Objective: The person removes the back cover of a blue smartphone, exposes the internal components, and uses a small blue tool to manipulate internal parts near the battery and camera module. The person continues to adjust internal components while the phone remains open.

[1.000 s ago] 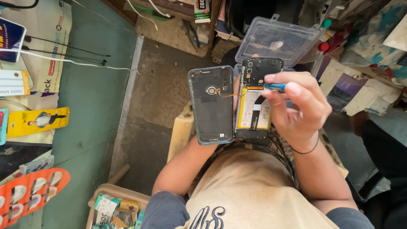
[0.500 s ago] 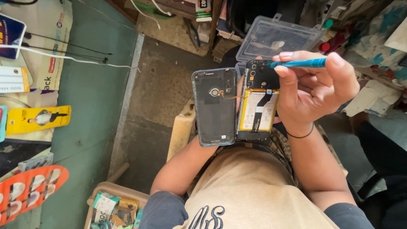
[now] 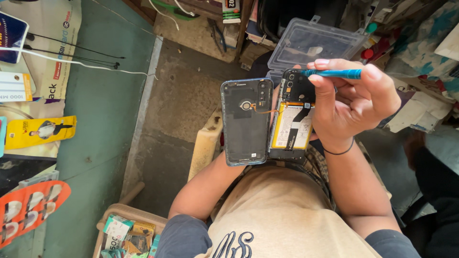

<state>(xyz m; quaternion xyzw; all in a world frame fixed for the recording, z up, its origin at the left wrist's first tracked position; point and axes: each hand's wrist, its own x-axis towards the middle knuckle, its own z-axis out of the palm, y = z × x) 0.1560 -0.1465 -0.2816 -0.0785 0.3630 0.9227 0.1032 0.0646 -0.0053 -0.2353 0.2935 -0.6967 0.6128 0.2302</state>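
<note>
Above the person's lap, the right hand (image 3: 354, 107) pinches a slim teal screwdriver (image 3: 332, 73), its tip on the dark upper board of an opened phone (image 3: 292, 119) with a pale rectangular battery. Beside it hangs the glossy back cover (image 3: 246, 122), joined by a thin orange cable. The left hand is hidden behind them; its grip cannot be told.

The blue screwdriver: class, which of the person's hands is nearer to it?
Right. The right hand holds the blue screwdriver in its fingers, over the opened phone. The left hand is hidden behind the phone's back cover, farther from the tool.
</note>
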